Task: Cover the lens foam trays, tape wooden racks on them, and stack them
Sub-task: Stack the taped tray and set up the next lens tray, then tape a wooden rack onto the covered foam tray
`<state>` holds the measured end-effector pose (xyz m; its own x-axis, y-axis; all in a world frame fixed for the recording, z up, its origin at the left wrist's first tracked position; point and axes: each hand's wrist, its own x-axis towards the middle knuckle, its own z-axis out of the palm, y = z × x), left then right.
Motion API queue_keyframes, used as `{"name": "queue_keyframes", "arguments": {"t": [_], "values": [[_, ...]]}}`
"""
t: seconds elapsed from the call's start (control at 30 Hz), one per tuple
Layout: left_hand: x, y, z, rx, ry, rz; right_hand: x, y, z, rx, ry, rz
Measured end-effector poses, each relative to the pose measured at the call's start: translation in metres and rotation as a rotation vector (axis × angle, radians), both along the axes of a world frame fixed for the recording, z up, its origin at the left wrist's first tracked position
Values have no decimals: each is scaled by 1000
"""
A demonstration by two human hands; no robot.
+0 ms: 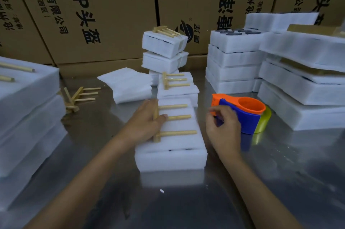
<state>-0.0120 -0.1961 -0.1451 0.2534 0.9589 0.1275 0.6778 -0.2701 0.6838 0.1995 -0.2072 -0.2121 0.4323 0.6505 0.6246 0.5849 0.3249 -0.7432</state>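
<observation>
Near the tabletop's [280, 163] front edge sits a covered foam tray [170, 159] with a wooden rack [173, 116] lying on its cover. The left hand [147, 120] presses the rack's crossbar down with straight fingers. The right hand [223, 128] curls around the tape dispenser [246, 115] just right of the tray.

foam tray [170, 158]: white, covered, flat | wooden rack [172, 119]: three pegs, lying on tray top | tape dispenser [242, 115]: orange-blue, right of tray
</observation>
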Motion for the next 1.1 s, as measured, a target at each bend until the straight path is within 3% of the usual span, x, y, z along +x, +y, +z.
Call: {"name": "queue_keyframes", "arguments": {"t": [0.07, 0.17, 0.27, 0.37, 0.43, 0.57, 0.63, 0.73, 0.87, 1.1], "values": [[-1, 4, -2, -23, -123, -23, 19, 1, 11, 95, -290, -201], [-4, 9, -5, -74, -172, -13, 60, 11, 26, -164, -480, -348], [-5, 14, -5, -80, -146, 3, 85, 18, 28, -585, -702, -359], [-2, 13, 0, -46, -215, 84, 99, 19, 28, -546, -763, -253], [-1, 15, 5, 23, -255, 161, 108, 15, 33, -485, -644, -168], [13, 18, 33, 120, -377, 146, 120, -4, 66, -435, -7, 9], [27, 19, 49, 16, -527, 78, 121, -14, 84, -432, 221, 142], [52, 12, 67, -330, -744, -38, 119, -22, 104, -438, 437, 440], [71, 3, 83, -576, -833, -174, 108, -30, 121, -443, 456, 648], [63, 3, 96, -640, -874, -210, 102, -38, 127, -522, 279, 672]]}}
